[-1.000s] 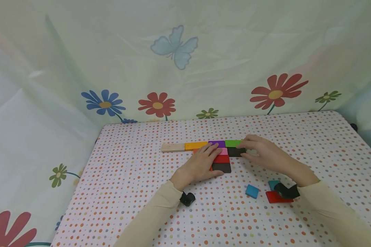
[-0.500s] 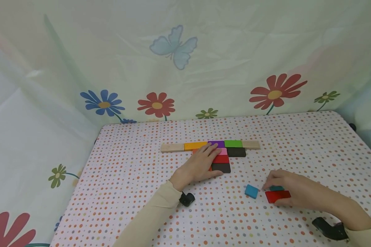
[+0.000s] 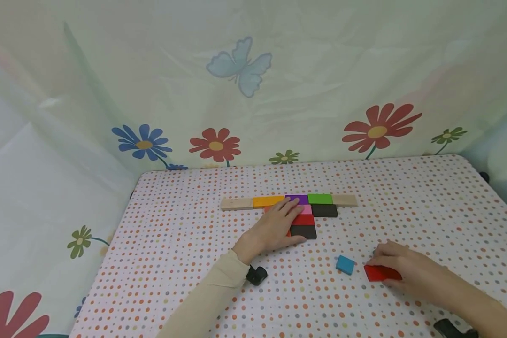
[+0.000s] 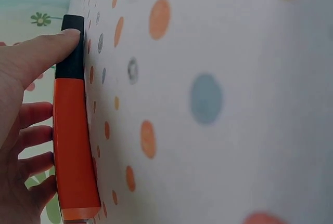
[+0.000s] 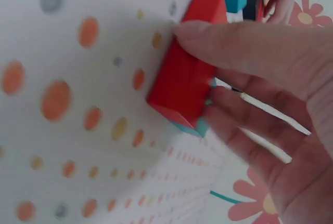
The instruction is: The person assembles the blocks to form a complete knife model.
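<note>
My left hand [image 3: 272,230] rests on a group of coloured wooden blocks, covering part of them. In the left wrist view its thumb touches a black block [image 4: 71,65] and its fingertips touch a long orange block [image 4: 72,141]. To the right, my right hand [image 3: 414,272] pinches a red block [image 3: 377,273] low over the cloth, thumb on the near side and fingers behind. A teal block [image 5: 201,127] shows as a sliver behind the red one in the right wrist view; the head view hides it. A small blue block [image 3: 345,265] lies left of the right hand.
A back row joins a plain wood block [image 3: 236,203], yellow [image 3: 268,202], purple [image 3: 296,199], green [image 3: 320,199] and another plain block [image 3: 344,201]. A second black block [image 3: 324,211] sits under the green. A dotted cloth [image 3: 173,263] covers the table; a flowered curtain [image 3: 312,84] stands behind.
My right hand has left the right end of the back row, uncovering a plain block there, and moved toward me to the red block, which it now pinches. My left hand stays in place.
</note>
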`<state>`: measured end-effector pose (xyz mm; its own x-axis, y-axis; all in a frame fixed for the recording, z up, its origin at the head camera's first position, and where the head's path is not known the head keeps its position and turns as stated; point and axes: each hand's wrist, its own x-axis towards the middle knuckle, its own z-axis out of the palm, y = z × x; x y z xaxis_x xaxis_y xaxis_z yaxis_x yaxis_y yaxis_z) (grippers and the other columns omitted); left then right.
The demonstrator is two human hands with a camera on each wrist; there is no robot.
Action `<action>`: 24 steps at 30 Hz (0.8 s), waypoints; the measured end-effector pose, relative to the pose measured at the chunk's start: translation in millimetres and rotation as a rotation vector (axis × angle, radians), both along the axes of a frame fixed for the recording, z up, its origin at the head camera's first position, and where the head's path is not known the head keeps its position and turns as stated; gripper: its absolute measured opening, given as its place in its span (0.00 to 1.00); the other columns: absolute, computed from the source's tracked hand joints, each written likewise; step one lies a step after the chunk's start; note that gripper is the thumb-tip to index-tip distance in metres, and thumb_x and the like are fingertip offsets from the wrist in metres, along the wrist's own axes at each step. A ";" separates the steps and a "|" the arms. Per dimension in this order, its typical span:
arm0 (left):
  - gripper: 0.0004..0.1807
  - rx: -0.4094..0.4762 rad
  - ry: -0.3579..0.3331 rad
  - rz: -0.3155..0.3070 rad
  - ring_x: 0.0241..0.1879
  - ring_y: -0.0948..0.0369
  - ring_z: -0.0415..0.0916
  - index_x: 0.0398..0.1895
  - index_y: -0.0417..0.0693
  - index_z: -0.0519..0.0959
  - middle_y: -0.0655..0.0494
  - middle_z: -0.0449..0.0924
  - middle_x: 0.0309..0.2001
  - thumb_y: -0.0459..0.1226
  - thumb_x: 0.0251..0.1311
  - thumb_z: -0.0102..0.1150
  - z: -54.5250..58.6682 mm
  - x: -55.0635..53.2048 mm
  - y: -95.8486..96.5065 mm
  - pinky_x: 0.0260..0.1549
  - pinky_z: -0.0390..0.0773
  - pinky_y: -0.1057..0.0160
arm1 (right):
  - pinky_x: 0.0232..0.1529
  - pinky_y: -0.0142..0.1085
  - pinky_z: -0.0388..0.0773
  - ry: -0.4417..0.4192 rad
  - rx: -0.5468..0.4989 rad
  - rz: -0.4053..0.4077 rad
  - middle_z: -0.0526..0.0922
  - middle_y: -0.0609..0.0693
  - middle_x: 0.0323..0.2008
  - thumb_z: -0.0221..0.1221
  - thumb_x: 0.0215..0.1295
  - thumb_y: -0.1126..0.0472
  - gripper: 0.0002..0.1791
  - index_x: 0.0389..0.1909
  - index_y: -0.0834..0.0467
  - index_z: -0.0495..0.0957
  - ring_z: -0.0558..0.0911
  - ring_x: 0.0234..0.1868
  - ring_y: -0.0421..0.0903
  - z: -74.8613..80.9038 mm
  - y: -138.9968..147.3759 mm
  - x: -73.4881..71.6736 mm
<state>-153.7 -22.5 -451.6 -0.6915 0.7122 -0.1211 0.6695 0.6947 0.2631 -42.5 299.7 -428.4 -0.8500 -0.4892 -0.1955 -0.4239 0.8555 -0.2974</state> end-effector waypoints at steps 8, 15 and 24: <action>0.45 0.004 0.000 -0.009 0.83 0.51 0.45 0.84 0.48 0.56 0.50 0.52 0.83 0.60 0.73 0.56 1.0 0.7 0.1 0.78 0.50 0.56 | 0.37 0.38 0.83 0.051 -0.031 -0.004 0.80 0.44 0.45 0.81 0.49 0.61 0.21 0.46 0.53 0.89 0.79 0.40 0.43 -6.0 1.1 13.5; 0.45 0.002 0.015 -0.006 0.83 0.51 0.46 0.84 0.49 0.57 0.50 0.53 0.83 0.60 0.73 0.56 0.8 1.7 -0.4 0.78 0.51 0.56 | 0.36 0.37 0.84 0.022 -0.057 -0.078 0.82 0.47 0.45 0.81 0.49 0.58 0.22 0.46 0.57 0.88 0.80 0.39 0.42 2.8 -1.5 14.4; 0.45 0.006 0.018 -0.004 0.83 0.52 0.46 0.84 0.50 0.57 0.51 0.53 0.83 0.61 0.73 0.56 -1.4 0.4 -0.1 0.78 0.51 0.56 | 0.36 0.45 0.86 0.156 -0.145 -0.073 0.83 0.54 0.45 0.82 0.45 0.65 0.24 0.46 0.58 0.88 0.81 0.42 0.50 30.7 -22.3 -31.2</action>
<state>-153.4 -22.7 -453.0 -0.6906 0.7156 -0.1045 0.6769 0.6905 0.2549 -73.8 277.4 -397.7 -0.8987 -0.4385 0.0093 -0.4129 0.8387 -0.3550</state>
